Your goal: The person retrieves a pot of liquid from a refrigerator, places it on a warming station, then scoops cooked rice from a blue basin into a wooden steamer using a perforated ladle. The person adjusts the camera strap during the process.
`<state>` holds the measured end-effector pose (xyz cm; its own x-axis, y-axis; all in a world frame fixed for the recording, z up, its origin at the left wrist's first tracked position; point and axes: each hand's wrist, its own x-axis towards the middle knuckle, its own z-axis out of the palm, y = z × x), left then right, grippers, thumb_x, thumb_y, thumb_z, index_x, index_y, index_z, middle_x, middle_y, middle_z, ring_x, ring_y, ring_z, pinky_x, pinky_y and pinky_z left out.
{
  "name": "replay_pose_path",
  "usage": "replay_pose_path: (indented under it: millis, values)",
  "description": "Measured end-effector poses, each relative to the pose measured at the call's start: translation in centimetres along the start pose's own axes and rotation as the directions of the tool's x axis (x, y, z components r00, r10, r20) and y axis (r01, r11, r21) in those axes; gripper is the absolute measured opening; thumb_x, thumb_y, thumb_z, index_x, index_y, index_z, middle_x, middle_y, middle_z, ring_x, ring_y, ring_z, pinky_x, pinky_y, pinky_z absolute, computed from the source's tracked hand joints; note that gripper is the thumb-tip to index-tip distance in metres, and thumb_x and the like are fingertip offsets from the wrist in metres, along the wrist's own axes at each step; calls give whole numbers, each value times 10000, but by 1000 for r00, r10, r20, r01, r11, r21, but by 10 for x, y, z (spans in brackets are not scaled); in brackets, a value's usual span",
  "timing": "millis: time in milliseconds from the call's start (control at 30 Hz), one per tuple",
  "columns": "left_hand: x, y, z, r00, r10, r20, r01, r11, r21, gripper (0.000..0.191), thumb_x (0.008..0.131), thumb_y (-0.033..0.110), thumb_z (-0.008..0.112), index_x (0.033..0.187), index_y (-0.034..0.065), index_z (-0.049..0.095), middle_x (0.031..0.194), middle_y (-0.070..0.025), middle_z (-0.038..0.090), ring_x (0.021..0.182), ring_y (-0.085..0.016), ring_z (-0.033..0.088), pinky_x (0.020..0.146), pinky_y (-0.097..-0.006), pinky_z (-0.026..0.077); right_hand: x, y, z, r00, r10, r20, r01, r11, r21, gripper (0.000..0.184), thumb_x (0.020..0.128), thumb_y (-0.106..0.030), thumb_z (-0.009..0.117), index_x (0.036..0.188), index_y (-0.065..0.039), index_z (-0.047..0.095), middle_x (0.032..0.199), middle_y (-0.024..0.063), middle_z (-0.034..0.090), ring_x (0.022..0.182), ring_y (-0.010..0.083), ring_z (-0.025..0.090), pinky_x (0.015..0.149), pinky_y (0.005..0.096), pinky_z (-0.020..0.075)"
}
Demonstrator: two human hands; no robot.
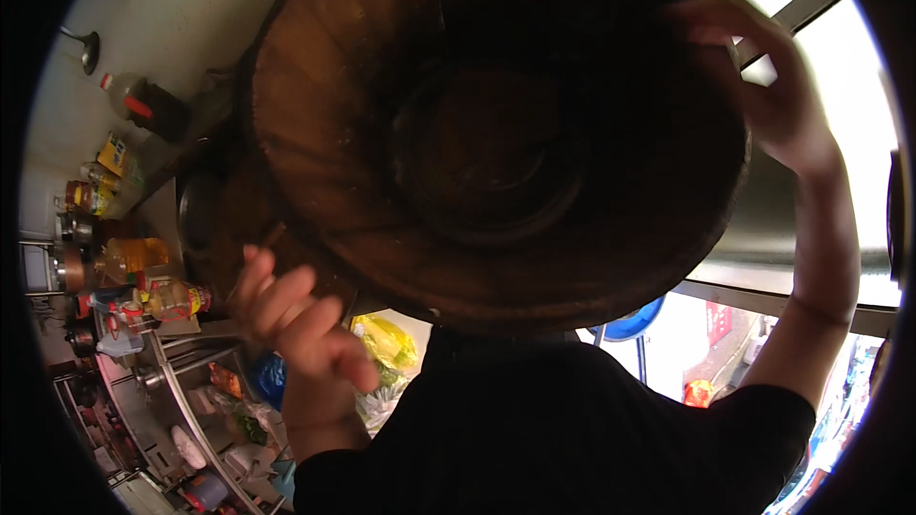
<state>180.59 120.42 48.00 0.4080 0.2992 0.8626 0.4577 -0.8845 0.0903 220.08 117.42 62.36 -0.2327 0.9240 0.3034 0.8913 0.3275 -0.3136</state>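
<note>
A large round wooden vessel, dark inside with slatted sides, fills the upper middle of the head view. A rounded form shows dimly at its bottom. My right hand is at the vessel's right rim, blurred, its fingers reaching over the dark inside; whether they grip the rim I cannot tell. At the lower left, my left hand is raised with loosely bent fingers apart and nothing seen in it. Just above its fingertips, a thin brown stick-like piece lies over a brown surface.
Along the left stand a dark bottle, an oil bottle and a jar. A ladle hangs on the wall. Lower left is a metal rack with bagged food. A yellow bag lies behind my left hand.
</note>
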Motion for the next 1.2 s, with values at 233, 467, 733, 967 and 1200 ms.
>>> replay_pose_path:
  millis: [233,467,733,967,1200]
  values:
    - [5,11,48,991,-132,31,136,953,-272,646,923,606,174,744,176,623,740,48,558,798,-136,505,1097,-439,201,130,21,214,471,-3,882,435,871,-229,401,812,-123,589,1208,-154,533,1226,54,502,1176,255,460,929,408,446]
    - [6,15,53,997,-72,7,72,972,-223,525,944,545,178,772,252,578,822,87,532,875,-123,470,1075,-429,217,89,152,390,476,-104,873,513,839,-180,683,679,-158,703,1307,-184,437,1414,80,319,1293,328,328,1006,477,375]
    - [3,25,47,984,-176,33,179,970,-162,446,951,512,219,784,279,561,843,110,528,891,-99,454,1036,-435,207,44,183,350,585,71,808,74,987,-140,546,712,-187,687,1223,-169,494,1347,132,406,1226,344,405,982,421,392]
    - [4,33,43,965,-240,108,253,958,-132,452,952,513,203,815,271,560,870,95,522,922,-130,436,1059,-457,184,67,209,332,911,370,183,-370,929,-34,151,795,-88,549,946,-99,550,931,146,612,912,358,580,776,410,469]
    - [6,30,42,976,-174,132,193,970,-151,458,946,529,193,852,284,568,893,102,525,942,-130,429,1081,-463,167,23,336,443,784,559,270,-521,829,-202,491,861,-314,532,1280,-74,449,1246,162,515,1169,314,482,979,400,382]
